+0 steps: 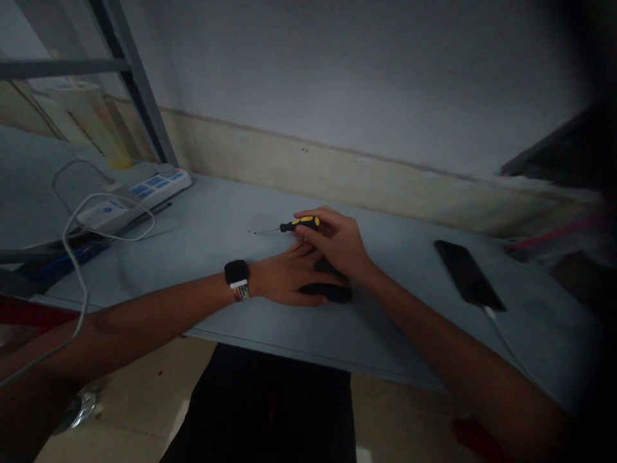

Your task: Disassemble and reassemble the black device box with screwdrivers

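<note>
My right hand is closed around the black and yellow handle of a small screwdriver. Its thin shaft points left, low over the desk. Beside the tip lie tiny dark specks, too small to name. Just below, my left hand is closed over a dark, rounded object that looks like a computer mouse, its fingers and thumb spanning it on the desk. Part of the mouse is hidden under the fingers and behind my right hand.
At the left, a white power strip has a plug and a looping white cable, which crosses over my left forearm. A black phone with a cable lies at the right. Behind the desk stands a wall; a metal frame rises back left.
</note>
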The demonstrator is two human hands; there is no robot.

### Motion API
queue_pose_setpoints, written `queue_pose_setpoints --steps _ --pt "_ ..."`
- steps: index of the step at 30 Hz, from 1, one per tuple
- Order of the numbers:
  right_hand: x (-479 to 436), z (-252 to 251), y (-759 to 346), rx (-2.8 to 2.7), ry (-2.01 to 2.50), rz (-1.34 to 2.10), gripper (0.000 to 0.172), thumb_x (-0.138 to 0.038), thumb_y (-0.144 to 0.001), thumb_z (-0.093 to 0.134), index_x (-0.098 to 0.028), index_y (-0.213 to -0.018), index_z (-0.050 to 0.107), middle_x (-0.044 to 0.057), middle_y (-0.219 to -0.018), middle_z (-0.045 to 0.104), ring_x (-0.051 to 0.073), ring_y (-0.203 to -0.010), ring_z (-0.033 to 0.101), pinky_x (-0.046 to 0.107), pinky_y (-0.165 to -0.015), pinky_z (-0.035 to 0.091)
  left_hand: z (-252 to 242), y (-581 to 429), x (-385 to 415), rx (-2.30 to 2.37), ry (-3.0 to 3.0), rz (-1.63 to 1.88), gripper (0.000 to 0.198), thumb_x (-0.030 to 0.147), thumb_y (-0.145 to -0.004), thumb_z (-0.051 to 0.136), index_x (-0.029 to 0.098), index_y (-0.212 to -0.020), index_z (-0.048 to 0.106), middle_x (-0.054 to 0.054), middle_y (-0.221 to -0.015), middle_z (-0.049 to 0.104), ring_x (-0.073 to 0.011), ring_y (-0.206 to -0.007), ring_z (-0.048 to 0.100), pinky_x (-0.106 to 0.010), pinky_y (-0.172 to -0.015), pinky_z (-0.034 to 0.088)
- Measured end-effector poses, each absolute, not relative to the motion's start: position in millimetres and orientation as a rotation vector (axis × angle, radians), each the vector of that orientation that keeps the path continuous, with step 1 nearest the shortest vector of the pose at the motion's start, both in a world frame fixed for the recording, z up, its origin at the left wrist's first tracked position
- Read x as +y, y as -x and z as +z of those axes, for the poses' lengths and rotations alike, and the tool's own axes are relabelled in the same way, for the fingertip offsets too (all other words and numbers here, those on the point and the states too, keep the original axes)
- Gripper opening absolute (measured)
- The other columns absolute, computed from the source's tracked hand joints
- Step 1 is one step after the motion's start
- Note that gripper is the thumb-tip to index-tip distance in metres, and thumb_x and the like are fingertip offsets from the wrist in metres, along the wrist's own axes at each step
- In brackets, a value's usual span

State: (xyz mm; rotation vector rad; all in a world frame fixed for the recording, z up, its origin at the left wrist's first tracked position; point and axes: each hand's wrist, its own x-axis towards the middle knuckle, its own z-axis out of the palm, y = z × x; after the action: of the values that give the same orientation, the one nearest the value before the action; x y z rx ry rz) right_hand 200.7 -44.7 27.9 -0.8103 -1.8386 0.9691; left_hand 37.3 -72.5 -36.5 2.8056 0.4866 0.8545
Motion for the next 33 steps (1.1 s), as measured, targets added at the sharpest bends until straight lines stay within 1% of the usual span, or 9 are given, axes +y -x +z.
queue_pose_setpoints --steps 6,8,12,16,21,24,28,31,33 --pt "-38.2 20.1 -192.6 -1.844 0.827 1.003 0.029 -0.041 -0.086 0.089 -0.027 -0.111 0.086 0.008 -0.116 0.078 0.023 -0.104 0.077 0.042 -0.095 0.067 -37.4 -38.8 -70.5 0.496 -2.784 0.83 0.044 0.048 -0.103 0.067 0.032 -0.145 0.072 -0.014 -0.153 0.063 -0.039 -0.148 0.049 -0.07 -0.128 0.031" --pt "-38.2 20.1 -191.8 -1.823 0.833 1.027 0.03 -0.043 -0.086 0.09 -0.027 -0.111 0.085 0.007 -0.114 0.078 0.023 -0.1 0.078 0.041 -0.094 0.068 -37.5 -39.2 -70.5 0.496 -2.77 0.844 0.044 0.048 -0.103 0.068 0.032 -0.143 0.072 -0.014 -0.153 0.064 -0.0394 -0.149 0.049 -0.07 -0.127 0.032" --pt "-38.0 19.8 -190.5 -1.777 0.807 1.09 0.03 -0.04 -0.086 0.091 -0.023 -0.11 0.085 0.007 -0.111 0.077 0.019 -0.09 0.079 0.038 -0.092 0.068 -38.6 -40.0 -70.0 0.492 -2.781 0.868 0.044 0.048 -0.104 0.066 0.029 -0.143 0.073 -0.016 -0.152 0.065 -0.0406 -0.148 0.049 -0.071 -0.126 0.033" --pt "-37.0 18.1 -189.8 -1.767 0.805 1.092 0.03 -0.038 -0.086 0.091 -0.022 -0.111 0.084 0.007 -0.111 0.077 0.018 -0.09 0.08 0.038 -0.091 0.069 -39.5 -40.8 -69.1 0.482 -2.81 0.881 0.044 0.049 -0.106 0.063 0.028 -0.143 0.073 -0.017 -0.151 0.065 -0.0396 -0.145 0.052 -0.07 -0.125 0.033" --pt "-36.1 17.2 -190.0 -1.771 0.807 1.082 0.029 -0.038 -0.086 0.09 -0.023 -0.11 0.085 0.007 -0.11 0.078 0.019 -0.088 0.08 0.037 -0.088 0.07 -37.9 -40.6 -70.1 0.52 -2.824 0.883 0.041 0.048 -0.105 0.065 0.032 -0.141 0.074 -0.014 -0.148 0.067 -0.0392 -0.146 0.051 -0.068 -0.127 0.032" --pt "-36.6 18.0 -190.6 -1.752 0.801 1.088 0.027 -0.037 -0.085 0.091 -0.025 -0.108 0.086 0.006 -0.11 0.078 0.019 -0.087 0.08 0.036 -0.086 0.07 -37.4 -39.9 -70.7 0.53 -2.83 0.88 0.042 0.049 -0.105 0.065 0.032 -0.142 0.074 -0.015 -0.151 0.065 -0.0398 -0.147 0.05 -0.068 -0.127 0.032" --pt "-38.2 21.4 -194.6 -1.714 0.797 1.118 0.027 -0.036 -0.084 0.092 -0.026 -0.108 0.086 0.005 -0.109 0.079 0.018 -0.086 0.081 0.035 -0.087 0.07 -37.0 -39.5 -71.0 0.548 -2.844 0.86 0.043 0.05 -0.104 0.065 0.034 -0.143 0.073 -0.015 -0.155 0.06 -0.0407 -0.152 0.042 -0.067 -0.126 0.033" --pt "-38.7 25.4 -202.1 -1.689 0.819 1.125 0.031 -0.041 -0.082 0.094 -0.025 -0.107 0.085 0.005 -0.105 0.081 0.019 -0.086 0.081 0.036 -0.087 0.07 -35.2 -39.3 -71.8 0.528 -2.843 0.846 0.044 0.049 -0.104 0.064 0.033 -0.145 0.072 -0.016 -0.153 0.059 -0.0387 -0.148 0.046 -0.063 -0.125 0.035" --pt "-37.9 28.1 -209.9 -1.671 0.846 1.112 0.034 -0.044 -0.081 0.094 -0.024 -0.107 0.085 0.005 -0.1 0.082 0.02 -0.084 0.082 0.037 -0.087 0.07 -32.9 -38.6 -72.6 0.511 -2.828 0.839 0.045 0.049 -0.104 0.065 0.033 -0.146 0.072 -0.016 -0.152 0.059 -0.0368 -0.142 0.05 -0.061 -0.126 0.035"
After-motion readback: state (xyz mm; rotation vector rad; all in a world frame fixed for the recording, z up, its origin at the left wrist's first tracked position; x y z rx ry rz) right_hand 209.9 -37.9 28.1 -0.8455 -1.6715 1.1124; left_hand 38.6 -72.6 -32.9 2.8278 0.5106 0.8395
